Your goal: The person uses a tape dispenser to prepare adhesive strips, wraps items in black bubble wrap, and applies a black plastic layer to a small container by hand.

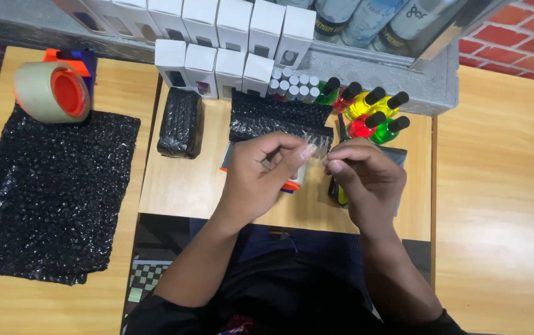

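A small strip of clear plastic film (316, 146) is pinched between both hands above the middle of the wooden surface (490, 186). The left hand (260, 177) is closed on its left end with thumb and fingertips together, and the right hand (366, 180) is closed on its right end, so the strip's long axis runs left to right between them, each hand about equally near. Just beyond the strip lies a black bubble-wrap bundle (279, 118); a second wrapped black block (181, 123) sits to its left. Six small bottles of green, yellow and red liquid (369, 111) stand at the right. One roll of tape on an orange core (53, 92) rests above one flat black bubble-wrap sheet (50, 192).
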